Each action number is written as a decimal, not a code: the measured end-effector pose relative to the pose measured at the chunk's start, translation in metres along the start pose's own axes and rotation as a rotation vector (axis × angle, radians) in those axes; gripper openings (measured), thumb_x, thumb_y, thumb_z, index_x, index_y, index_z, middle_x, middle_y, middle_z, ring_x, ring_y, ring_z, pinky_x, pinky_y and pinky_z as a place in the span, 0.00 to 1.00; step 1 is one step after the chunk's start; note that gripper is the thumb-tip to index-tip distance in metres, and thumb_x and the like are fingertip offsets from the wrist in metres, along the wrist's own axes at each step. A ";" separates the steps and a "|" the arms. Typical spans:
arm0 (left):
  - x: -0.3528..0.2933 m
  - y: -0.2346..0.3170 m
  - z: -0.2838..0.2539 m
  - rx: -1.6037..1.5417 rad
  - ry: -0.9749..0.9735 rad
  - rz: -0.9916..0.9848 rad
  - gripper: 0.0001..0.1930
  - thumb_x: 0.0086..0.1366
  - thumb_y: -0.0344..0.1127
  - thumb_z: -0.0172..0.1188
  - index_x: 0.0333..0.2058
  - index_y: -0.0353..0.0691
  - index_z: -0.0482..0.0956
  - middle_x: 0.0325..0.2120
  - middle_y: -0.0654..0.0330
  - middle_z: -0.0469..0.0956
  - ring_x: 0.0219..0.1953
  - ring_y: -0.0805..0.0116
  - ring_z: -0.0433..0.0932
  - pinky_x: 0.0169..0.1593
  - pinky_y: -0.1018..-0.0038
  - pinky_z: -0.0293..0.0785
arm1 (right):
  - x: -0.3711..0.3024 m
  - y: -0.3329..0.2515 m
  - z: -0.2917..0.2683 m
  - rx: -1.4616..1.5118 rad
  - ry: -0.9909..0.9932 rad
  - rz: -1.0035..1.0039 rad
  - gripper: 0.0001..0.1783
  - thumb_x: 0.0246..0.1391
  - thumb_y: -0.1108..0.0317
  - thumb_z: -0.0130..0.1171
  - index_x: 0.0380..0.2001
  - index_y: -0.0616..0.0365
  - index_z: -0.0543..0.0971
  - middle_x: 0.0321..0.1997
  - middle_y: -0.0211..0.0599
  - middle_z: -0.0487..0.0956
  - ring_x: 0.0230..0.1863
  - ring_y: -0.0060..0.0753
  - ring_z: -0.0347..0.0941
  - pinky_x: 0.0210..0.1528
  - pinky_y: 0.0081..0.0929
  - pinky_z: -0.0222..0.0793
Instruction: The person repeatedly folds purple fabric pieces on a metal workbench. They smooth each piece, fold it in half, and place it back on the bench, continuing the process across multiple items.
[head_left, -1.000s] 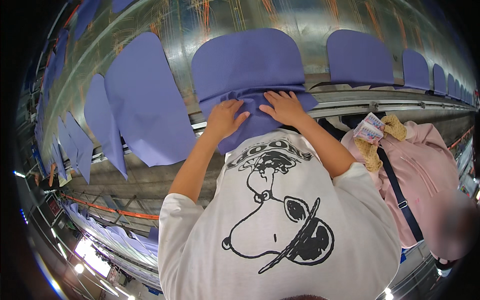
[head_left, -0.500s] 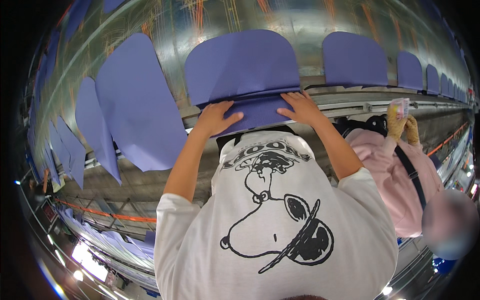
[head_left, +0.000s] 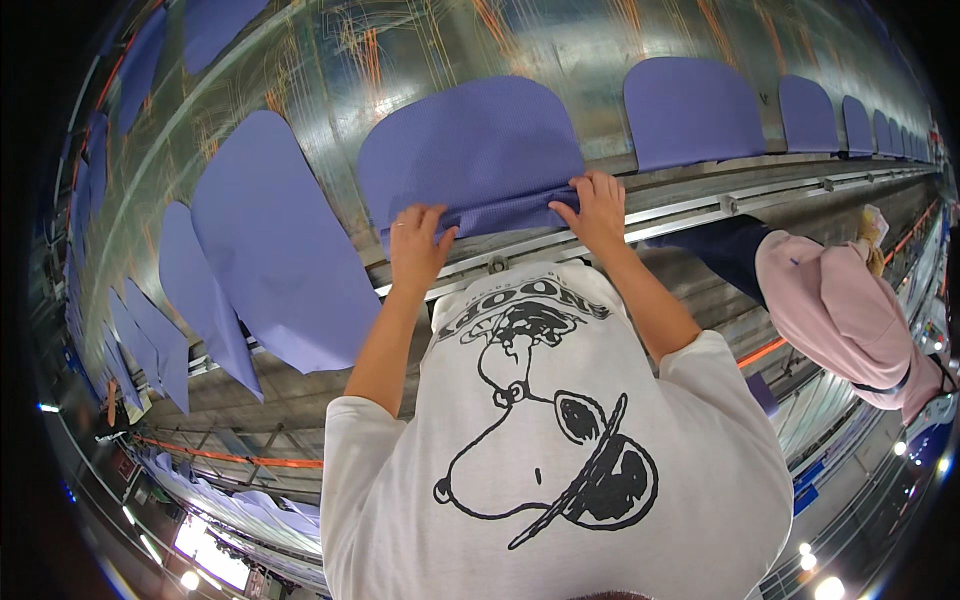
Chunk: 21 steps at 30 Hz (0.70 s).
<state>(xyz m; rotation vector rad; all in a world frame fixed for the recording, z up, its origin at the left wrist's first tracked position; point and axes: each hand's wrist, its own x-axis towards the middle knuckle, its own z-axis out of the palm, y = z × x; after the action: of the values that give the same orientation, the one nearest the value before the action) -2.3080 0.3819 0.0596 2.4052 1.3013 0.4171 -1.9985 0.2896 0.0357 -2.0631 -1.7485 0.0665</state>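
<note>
In front of me a purple textured sheet with a rounded far end lies on the shiny metal surface. Its near edge is bunched into a fold along the rail. My left hand grips the left end of that fold, fingers on top and thumb pointing inward. At the fold's right end, my right hand pinches the material between thumb and bent fingers. The undersides of the fingers are hidden.
A larger purple sheet hangs over the edge at left, and another sheet lies at right. A metal rail runs along the near edge. A person in a pink top stands at right, holding something small.
The near flap that lay over the rail is now drawn up into a narrower fold. My hands have closed more on it. The person in pink has shifted to the right, away from me.
</note>
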 end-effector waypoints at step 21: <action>-0.017 0.037 0.042 0.124 -0.289 0.055 0.26 0.69 0.53 0.59 0.58 0.43 0.82 0.43 0.53 0.80 0.46 0.53 0.79 0.50 0.56 0.74 | -0.022 -0.020 -0.004 -0.043 -0.555 0.016 0.28 0.68 0.46 0.50 0.62 0.52 0.77 0.55 0.46 0.76 0.59 0.47 0.71 0.68 0.50 0.57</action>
<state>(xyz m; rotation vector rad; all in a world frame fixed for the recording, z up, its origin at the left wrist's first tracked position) -2.2722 0.3414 0.0374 2.4933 1.1643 -0.0006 -2.0201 0.2696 0.0408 -2.2311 -2.0513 0.6685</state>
